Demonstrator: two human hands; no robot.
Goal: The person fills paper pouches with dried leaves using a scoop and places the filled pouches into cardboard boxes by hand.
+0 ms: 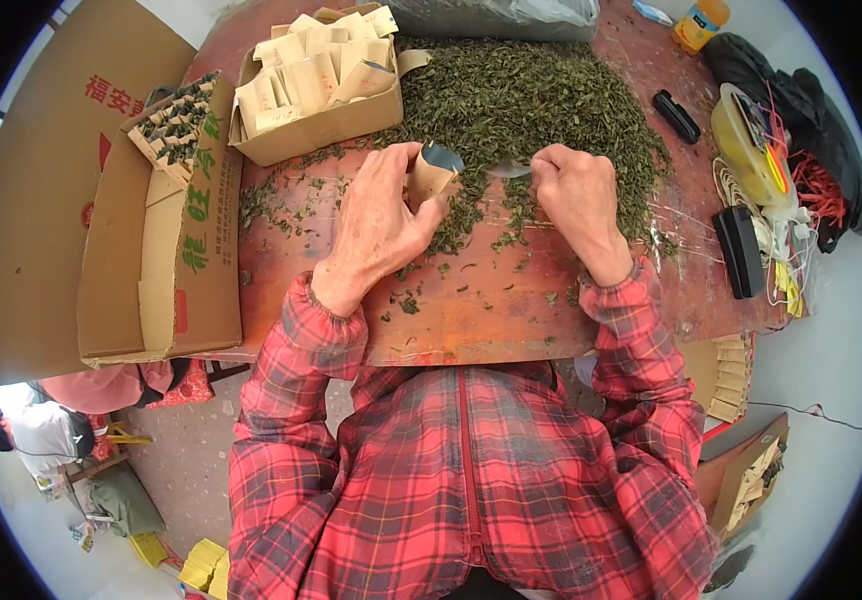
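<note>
My left hand (376, 215) is closed around a small brown paper pouch (431, 178), held upright with its mouth open and a silvery lining showing. My right hand (579, 205) is closed in a pinch on what looks like a spoon (509, 171). The spoon's pale, shiny end points left toward the pouch, with a gap between them; its handle is hidden by the fingers. Just beyond both hands spreads a large heap of dark green dried tea leaves (536, 95), with loose leaves scattered nearer to me on the red table (491, 325).
A carton of upright paper pouches (321, 130) stands behind my left hand. Further left, a tall cardboard box (161, 270) holds filled pouches. On the right lie a black case (739, 252), a smaller black object (676, 116), a yellow container (741, 140) and an orange bottle (699, 25).
</note>
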